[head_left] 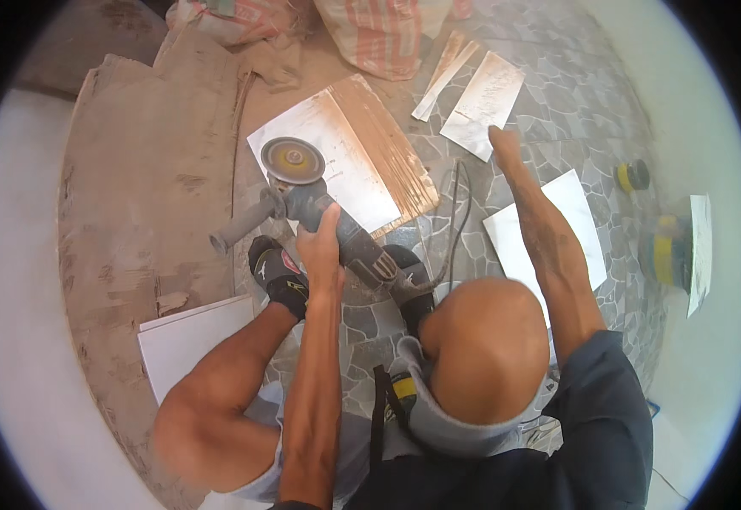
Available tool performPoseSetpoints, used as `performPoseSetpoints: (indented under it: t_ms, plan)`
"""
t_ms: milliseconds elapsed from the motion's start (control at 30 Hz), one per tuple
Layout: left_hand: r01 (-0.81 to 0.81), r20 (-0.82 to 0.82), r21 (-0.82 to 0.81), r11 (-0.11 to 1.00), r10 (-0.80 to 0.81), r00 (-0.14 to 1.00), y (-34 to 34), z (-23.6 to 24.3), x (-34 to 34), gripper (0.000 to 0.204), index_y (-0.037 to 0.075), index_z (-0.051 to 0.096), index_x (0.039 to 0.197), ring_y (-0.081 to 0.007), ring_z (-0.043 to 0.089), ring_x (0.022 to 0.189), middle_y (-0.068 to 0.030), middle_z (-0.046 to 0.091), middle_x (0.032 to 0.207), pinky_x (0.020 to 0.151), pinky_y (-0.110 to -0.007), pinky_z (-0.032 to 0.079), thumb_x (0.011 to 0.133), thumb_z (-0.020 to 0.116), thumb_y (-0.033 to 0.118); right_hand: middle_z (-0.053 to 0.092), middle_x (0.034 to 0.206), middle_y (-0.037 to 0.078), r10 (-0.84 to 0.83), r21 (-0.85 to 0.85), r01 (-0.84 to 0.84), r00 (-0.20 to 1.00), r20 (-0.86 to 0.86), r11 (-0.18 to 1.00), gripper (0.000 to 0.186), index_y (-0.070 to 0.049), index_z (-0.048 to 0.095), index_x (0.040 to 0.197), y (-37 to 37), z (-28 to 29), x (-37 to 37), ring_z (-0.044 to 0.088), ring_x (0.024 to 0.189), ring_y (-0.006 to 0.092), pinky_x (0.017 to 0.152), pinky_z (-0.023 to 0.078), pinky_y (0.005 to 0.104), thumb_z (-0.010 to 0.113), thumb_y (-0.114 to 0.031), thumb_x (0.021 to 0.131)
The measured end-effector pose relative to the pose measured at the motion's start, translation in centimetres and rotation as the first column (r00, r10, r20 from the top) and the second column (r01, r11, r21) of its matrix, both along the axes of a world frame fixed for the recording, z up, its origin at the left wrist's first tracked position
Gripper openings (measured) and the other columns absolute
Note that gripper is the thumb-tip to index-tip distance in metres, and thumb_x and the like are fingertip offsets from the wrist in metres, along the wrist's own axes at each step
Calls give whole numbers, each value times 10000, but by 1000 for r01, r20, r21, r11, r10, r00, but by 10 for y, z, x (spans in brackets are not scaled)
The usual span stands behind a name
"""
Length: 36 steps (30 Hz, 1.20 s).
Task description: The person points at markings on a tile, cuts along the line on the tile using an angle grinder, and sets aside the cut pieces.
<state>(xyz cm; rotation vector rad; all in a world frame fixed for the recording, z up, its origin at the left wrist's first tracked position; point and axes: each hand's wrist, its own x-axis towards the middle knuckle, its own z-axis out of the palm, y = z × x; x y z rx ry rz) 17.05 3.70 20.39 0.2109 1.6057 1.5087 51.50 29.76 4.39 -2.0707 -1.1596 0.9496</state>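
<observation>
My left hand (323,242) grips the grey body of an angle grinder (302,200). Its yellowish disc (294,161) rests over a large tile (349,161) that is white on one half and brown with dust on the other. The grinder's side handle (238,225) sticks out to the left, and its cord (457,212) loops away to the right. My right hand (505,144) is stretched forward, blurred, with fingers apart and nothing in it, at the near corner of a cut white tile piece (482,102). I squat with black shoes (277,276) by the tile.
Two narrow tile strips (442,68) lie beside the cut piece. Another white tile (570,221) lies under my right forearm, and one (192,340) at lower left. Sacks (379,34) stand at the back. Yellow-and-black round items (634,176) sit to the right. A rough cement slab (149,170) lies to the left.
</observation>
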Motion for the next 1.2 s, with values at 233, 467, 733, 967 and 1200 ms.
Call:
performPoseSetpoints:
  t_ms: [233,467,733,967,1200]
  plan:
    - [61,-17,179,982,-59,998,20,37,-10,372,-70,630,1119,-167,621,925,-91,659,1062,830,-310,497,837,746,144,695,1056,260,786,26,-786,616,-59,618,548,103,626,1174,-91,248,-129,682,969,314,829,550,409,647,-351,868]
    - [237,-79,314,919,-223,972,53,140,36,392,-144,644,1005,-211,674,812,-152,682,976,686,-336,545,778,782,144,692,1017,197,965,-72,-965,255,-56,250,702,89,572,1256,-162,366,-156,676,941,255,789,570,354,793,-364,767]
    - [614,-330,178,769,-541,773,92,191,52,544,-79,632,1102,-228,652,945,-163,663,1065,793,-384,520,791,782,341,662,861,103,739,223,-704,648,-185,674,414,33,677,952,-178,363,-161,628,768,185,667,481,314,765,-270,684]
    - [732,-227,204,650,-696,682,97,171,11,701,-18,568,1278,-258,581,1165,-187,598,1270,975,-417,448,783,763,438,663,815,132,551,133,-534,809,-207,835,413,73,658,927,-180,374,-144,624,633,198,540,493,334,766,-245,686]
    - [314,-343,-491,813,-512,788,84,-42,-157,912,-156,597,1202,-342,653,1063,-269,660,1164,873,-404,513,789,720,648,665,795,137,438,15,-450,860,-263,893,391,67,642,944,-151,360,-102,639,626,191,549,518,324,762,-232,722]
